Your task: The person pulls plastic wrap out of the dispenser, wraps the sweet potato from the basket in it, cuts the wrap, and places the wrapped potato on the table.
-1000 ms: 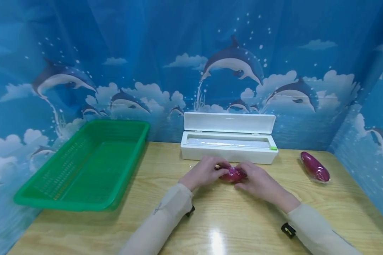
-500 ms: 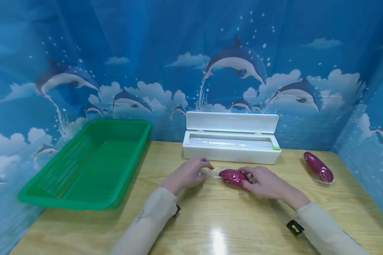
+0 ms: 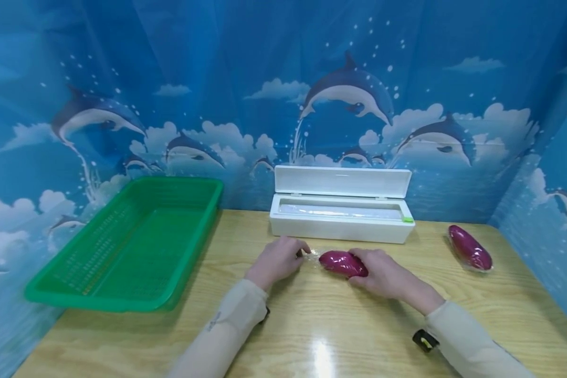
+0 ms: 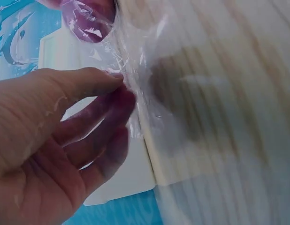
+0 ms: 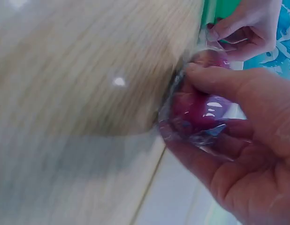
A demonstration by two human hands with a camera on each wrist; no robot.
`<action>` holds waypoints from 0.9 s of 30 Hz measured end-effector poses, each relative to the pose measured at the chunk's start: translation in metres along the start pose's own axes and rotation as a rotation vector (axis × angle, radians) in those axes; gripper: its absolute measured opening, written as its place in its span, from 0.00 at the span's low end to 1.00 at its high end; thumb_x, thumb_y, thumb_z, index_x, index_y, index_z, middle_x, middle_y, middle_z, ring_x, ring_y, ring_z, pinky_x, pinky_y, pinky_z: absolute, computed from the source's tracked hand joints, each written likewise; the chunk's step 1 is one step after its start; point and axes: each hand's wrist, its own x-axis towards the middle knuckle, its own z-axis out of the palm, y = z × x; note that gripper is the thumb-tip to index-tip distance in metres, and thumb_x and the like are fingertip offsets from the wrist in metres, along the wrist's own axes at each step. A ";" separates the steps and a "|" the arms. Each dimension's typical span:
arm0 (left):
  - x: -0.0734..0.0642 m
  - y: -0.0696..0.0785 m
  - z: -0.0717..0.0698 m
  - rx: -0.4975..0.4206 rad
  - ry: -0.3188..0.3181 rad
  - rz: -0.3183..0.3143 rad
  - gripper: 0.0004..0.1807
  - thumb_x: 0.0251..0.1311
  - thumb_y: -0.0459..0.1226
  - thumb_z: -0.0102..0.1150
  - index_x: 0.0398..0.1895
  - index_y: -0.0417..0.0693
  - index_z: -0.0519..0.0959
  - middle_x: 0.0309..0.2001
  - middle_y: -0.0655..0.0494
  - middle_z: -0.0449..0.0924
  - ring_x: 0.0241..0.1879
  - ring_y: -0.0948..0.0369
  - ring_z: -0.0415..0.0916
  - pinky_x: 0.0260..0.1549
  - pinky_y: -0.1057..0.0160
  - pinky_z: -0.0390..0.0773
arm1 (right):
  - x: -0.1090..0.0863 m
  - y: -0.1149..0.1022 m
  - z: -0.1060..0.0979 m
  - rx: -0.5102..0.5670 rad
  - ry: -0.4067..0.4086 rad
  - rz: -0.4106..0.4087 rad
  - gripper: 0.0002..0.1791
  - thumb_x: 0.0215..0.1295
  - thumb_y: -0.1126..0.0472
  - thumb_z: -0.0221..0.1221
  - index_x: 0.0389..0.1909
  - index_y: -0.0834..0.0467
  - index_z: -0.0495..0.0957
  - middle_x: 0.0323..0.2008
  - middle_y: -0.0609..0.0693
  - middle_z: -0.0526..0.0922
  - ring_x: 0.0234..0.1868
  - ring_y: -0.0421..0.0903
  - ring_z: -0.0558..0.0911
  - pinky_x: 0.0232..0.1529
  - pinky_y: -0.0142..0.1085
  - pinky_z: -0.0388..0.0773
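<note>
A purple-red sweet potato wrapped in clear plastic film lies on the table in front of the white box, in the head view. My right hand grips its right end, thumb and fingers on either side, as the right wrist view also shows. To its left, my left hand pinches the loose end of the cling film between thumb and fingertips. In the left wrist view, the tip of the sweet potato shows at the top.
Behind the hands stands a long white cling film box, lid up, with a film roll inside and a green slider at its right. Another wrapped sweet potato lies at the right. A green plastic basket stands on the left of the wooden table.
A second ago both hands were together on the sweet potato. My left hand has since moved left along the film. My right hand and the sweet potato have lately shifted slightly left.
</note>
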 end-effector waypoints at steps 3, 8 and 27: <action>0.002 -0.001 0.001 -0.254 -0.051 -0.051 0.16 0.69 0.30 0.57 0.58 0.45 0.82 0.49 0.51 0.88 0.48 0.59 0.85 0.50 0.59 0.84 | -0.001 0.001 -0.001 0.067 0.035 -0.009 0.34 0.63 0.61 0.70 0.67 0.68 0.70 0.53 0.65 0.84 0.50 0.54 0.86 0.49 0.45 0.87; 0.005 0.002 -0.002 -0.857 -0.124 -0.224 0.20 0.78 0.41 0.46 0.65 0.42 0.75 0.60 0.45 0.82 0.53 0.54 0.85 0.53 0.57 0.85 | -0.005 0.002 -0.005 0.152 0.086 -0.058 0.34 0.63 0.62 0.69 0.69 0.63 0.70 0.54 0.63 0.84 0.51 0.54 0.86 0.48 0.43 0.87; 0.010 0.023 0.007 -0.396 0.044 -0.245 0.16 0.75 0.47 0.54 0.54 0.47 0.82 0.52 0.49 0.85 0.53 0.54 0.81 0.57 0.52 0.81 | -0.003 0.002 -0.001 -0.055 0.016 -0.112 0.35 0.63 0.54 0.70 0.67 0.65 0.73 0.58 0.63 0.80 0.55 0.56 0.82 0.55 0.52 0.83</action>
